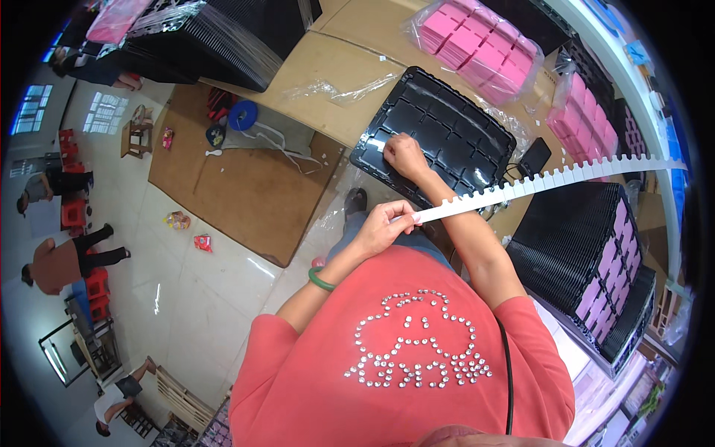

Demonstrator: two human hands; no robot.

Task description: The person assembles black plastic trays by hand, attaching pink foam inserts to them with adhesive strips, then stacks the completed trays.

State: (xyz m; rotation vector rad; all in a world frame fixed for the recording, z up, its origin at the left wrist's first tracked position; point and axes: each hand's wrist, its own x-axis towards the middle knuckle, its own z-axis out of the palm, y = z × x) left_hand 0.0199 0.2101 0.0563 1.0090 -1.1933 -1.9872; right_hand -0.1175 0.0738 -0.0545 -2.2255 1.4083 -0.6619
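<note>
My left hand (387, 227), a green bangle on its wrist, pinches the near end of a long white strip (521, 188) with one notched edge. The strip runs across above my right forearm and out to the far right. Over the left part of a black plastic tray (439, 130) with molded compartments is my right hand (407, 155), its fingers curled together. Whatever these fingers may hold is too small to make out. A small whitish patch shows on the tray just beside them.
Pink foam blocks in clear wrap (477, 45) lie behind the tray on the cardboard-covered table (335, 63). Stacked black trays (566, 246) with pink pieces stand at my right. More black trays (216, 45) rise at the far left. Other people are off to the left.
</note>
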